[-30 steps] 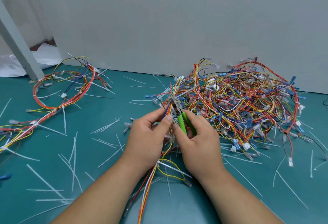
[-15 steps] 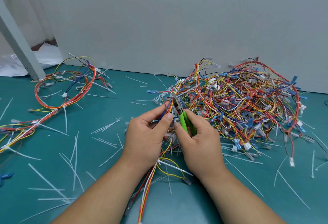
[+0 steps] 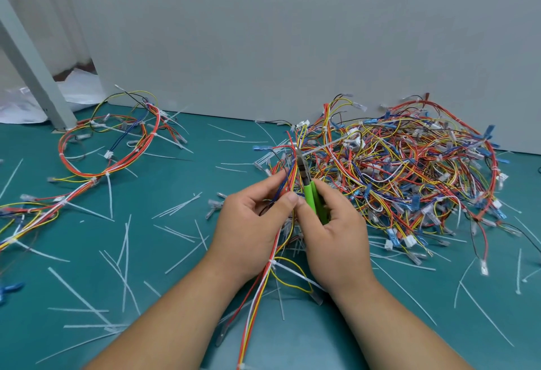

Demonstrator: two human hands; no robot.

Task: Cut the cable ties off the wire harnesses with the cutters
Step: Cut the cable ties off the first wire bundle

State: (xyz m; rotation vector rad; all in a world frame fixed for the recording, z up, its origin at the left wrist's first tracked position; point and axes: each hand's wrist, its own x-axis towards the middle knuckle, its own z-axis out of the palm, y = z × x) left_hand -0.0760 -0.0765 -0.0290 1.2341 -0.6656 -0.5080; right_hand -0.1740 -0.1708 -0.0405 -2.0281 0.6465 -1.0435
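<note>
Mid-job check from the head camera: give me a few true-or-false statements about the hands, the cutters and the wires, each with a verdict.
1. The right hand grips the green-handled cutters. True.
2. The left hand lies flat and empty on the table. False: it holds a wire bundle up against the cutters' tip.
3. The big pile of harnesses lies to the right of the hands, by the wall. True.
4. No cut ties lie on the table. False: white cut ties are scattered all over it.
5. The held wire bundle has a white tie on it near the left wrist. True.
</note>
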